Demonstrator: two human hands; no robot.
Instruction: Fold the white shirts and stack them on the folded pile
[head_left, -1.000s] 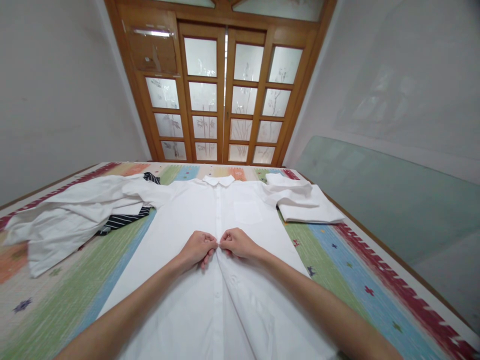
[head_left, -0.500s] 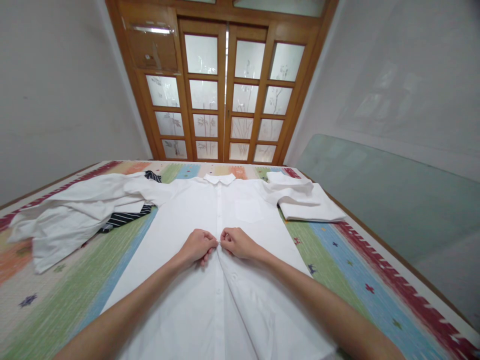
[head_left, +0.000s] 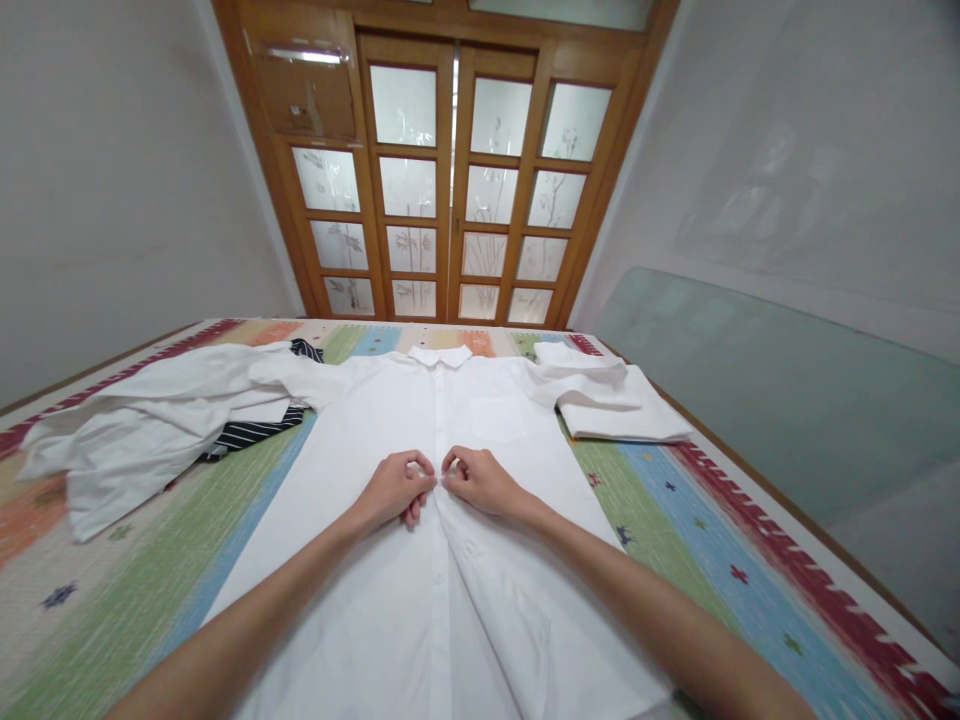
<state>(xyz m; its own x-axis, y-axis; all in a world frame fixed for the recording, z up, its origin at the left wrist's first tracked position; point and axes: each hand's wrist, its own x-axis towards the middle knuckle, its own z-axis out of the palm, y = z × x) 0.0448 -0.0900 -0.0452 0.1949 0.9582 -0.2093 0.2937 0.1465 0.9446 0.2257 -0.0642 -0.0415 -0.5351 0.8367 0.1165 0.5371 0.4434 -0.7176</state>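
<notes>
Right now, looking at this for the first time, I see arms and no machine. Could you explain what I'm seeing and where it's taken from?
There is no robot here. A person works with bare hands, and every picture comes from one camera worn on their head, looking forward and down. A white button-up shirt lies spread front side up on a patterned cloth, its collar at the far end. The left hand and right hand meet at its button placket, seemingly pinching the fabric there. To the left, a rumpled white garment partly covers a black-and-white striped fabric; to the right is a folded white garment. Beyond stand wooden glass-paned doors.
</notes>
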